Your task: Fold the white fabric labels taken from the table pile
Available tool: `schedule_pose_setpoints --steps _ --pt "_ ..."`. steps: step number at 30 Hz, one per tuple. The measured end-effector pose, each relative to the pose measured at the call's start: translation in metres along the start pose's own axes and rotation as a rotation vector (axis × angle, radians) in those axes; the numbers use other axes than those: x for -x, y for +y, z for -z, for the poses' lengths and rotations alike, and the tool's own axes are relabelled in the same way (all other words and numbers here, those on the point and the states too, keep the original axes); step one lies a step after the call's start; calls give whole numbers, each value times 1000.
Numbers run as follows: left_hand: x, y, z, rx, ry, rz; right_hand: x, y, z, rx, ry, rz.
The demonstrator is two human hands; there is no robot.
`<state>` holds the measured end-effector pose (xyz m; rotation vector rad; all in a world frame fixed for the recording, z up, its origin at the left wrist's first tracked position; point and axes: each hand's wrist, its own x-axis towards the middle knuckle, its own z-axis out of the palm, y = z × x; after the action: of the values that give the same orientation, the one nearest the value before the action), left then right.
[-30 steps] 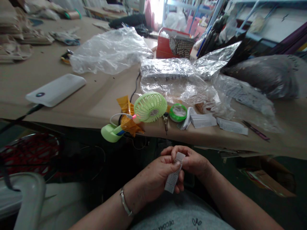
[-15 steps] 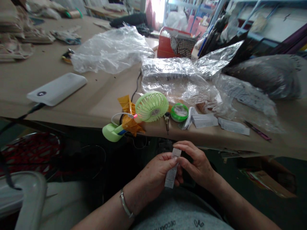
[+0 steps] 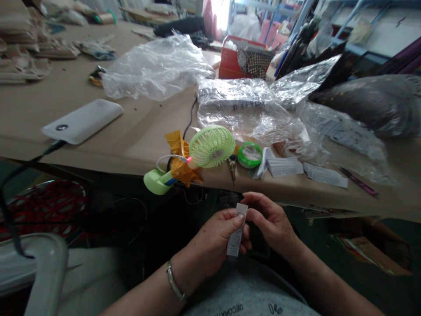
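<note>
Both hands are held together in my lap, below the table's front edge. My left hand (image 3: 213, 241) pinches a narrow white printed label strip (image 3: 236, 232), which hangs down from thumb and forefinger. My right hand (image 3: 269, 221) has its fingers curled and its fingertips at the top end of the same strip. A silver bangle (image 3: 174, 283) sits on my left wrist. More white label strips (image 3: 285, 166) lie on the table (image 3: 138, 140) just above my hands.
A green hand fan (image 3: 212, 147) with yellow tape, a green tape roll (image 3: 250, 154), a white power bank (image 3: 83, 120) with a cable, crumpled clear plastic bags (image 3: 158, 68), a red box (image 3: 232, 63) and thin purple snips (image 3: 358, 184) lie on the table. A grey chair edge (image 3: 42, 272) is at lower left.
My right hand has slid from behind the strip to its right side and now touches the top end. The strip hangs straighter. The view has shifted slightly.
</note>
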<state>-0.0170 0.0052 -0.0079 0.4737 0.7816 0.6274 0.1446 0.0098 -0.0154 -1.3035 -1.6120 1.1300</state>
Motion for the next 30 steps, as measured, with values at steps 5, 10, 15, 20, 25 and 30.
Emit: schedule_pose_setpoints --steps 5,10,15,20,25,30 --pt "-1 1 -1 -64 83 -31 -12 1 -3 -261 -22 -195" --pt "-2 2 -1 -110 111 -79 -20 -4 -8 -350 -50 -268" --pt "-2 12 -3 -240 183 -196 -27 -11 -11 -343 -52 -271" --pt "-8 23 3 -476 317 -408 -37 -13 -10 -207 6 -165" --pt "-13 30 7 -605 424 -544 -43 -11 -12 -87 52 -106" --pt "-16 32 9 -733 475 -644 -45 -13 -16 -41 71 -68"
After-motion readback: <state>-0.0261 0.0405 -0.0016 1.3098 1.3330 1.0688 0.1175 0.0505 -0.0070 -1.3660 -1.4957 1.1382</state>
